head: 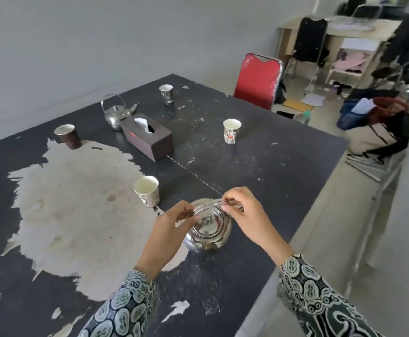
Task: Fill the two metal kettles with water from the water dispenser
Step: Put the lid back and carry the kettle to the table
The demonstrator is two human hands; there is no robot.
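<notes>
A shiny metal kettle (208, 233) with its lid on stands near the front right edge of the black table (283, 171). My left hand (168, 231) pinches the left end of its thin wire handle. My right hand (243, 212) pinches the same handle at its right end, above the lid. A second metal kettle (116, 114) stands far back on the table with its handle upright, partly behind a brown tissue box (147, 138). No water dispenser is in view.
Several paper cups stand on the table, the nearest cup (147, 190) just left of the near kettle. The tabletop has a large worn pale patch (77, 203). A red chair (259, 81) stands at the far edge. Bags, a desk and clutter fill the right.
</notes>
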